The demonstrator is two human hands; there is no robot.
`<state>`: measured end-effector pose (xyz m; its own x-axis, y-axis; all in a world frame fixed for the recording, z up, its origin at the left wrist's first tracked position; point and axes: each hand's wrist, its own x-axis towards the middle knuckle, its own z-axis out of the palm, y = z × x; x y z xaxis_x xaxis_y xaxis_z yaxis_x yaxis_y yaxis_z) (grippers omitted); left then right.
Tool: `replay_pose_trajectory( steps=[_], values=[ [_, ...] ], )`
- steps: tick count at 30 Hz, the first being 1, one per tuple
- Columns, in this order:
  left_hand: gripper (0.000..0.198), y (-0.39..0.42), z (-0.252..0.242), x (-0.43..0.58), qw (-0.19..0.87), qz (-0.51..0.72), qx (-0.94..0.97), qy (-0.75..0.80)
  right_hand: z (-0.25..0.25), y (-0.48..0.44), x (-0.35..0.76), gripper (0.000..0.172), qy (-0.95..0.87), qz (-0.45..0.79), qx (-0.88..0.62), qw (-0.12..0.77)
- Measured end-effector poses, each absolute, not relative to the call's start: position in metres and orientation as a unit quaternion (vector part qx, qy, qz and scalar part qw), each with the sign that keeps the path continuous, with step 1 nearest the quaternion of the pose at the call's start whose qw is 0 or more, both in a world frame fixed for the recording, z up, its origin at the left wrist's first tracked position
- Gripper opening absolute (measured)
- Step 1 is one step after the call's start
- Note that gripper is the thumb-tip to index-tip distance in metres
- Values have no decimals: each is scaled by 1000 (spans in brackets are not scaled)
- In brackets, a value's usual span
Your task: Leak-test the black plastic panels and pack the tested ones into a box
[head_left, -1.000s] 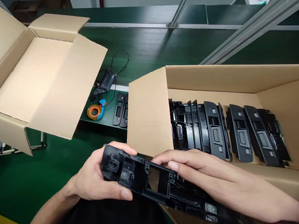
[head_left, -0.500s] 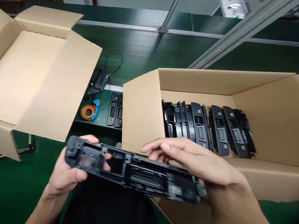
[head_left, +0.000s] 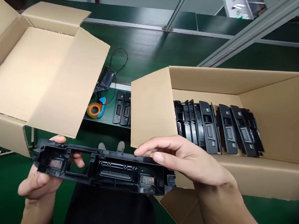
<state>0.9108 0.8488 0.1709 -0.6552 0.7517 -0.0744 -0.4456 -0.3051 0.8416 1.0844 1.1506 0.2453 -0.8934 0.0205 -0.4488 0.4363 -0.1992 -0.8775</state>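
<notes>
One panel (head_left: 112,171), now flatter, further left.

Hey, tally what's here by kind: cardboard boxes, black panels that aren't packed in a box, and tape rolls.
Boxes: 2, left box and right box.
Loose panels: 3, held panel plus two bench panels.
Tape rolls: 1, tape.
Total: 6.

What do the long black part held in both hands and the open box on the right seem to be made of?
Black part: most likely moulded plastic with a matt, faintly shiny finish. It shows thin ribs, clips and cut-out windows. Box: plain brown cardboard, probably corrugated, with a matt finish. It has folded flaps and creased edges.
</notes>
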Motion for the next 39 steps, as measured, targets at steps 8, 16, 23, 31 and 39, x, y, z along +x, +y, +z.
replay_pose_trajectory(
  steps=[8, 16, 23, 31, 39],
  values=[
    [70, 808, 164, 903, 342, 802, 135, 470, 244, 1124, 1056, 45, 647, -731, 157, 151],
    [64, 783, 161, 896, 332, 809, 138, 465, 239, 1106, 1037, 49, 652, -725, 131, 180],
    [52, 779, 163, 896, 303, 816, 140, 472, 233, 1099, 1027, 48, 646, -727, 126, 195],
    [69, 776, 167, 907, 268, 822, 101, 493, 220, 1099, 1019, 44, 635, -739, 115, 194],
    [49, 803, 182, 928, 251, 809, -14, 531, 212, 1122, 1011, 50, 696, -671, 92, 241]
  ],
)
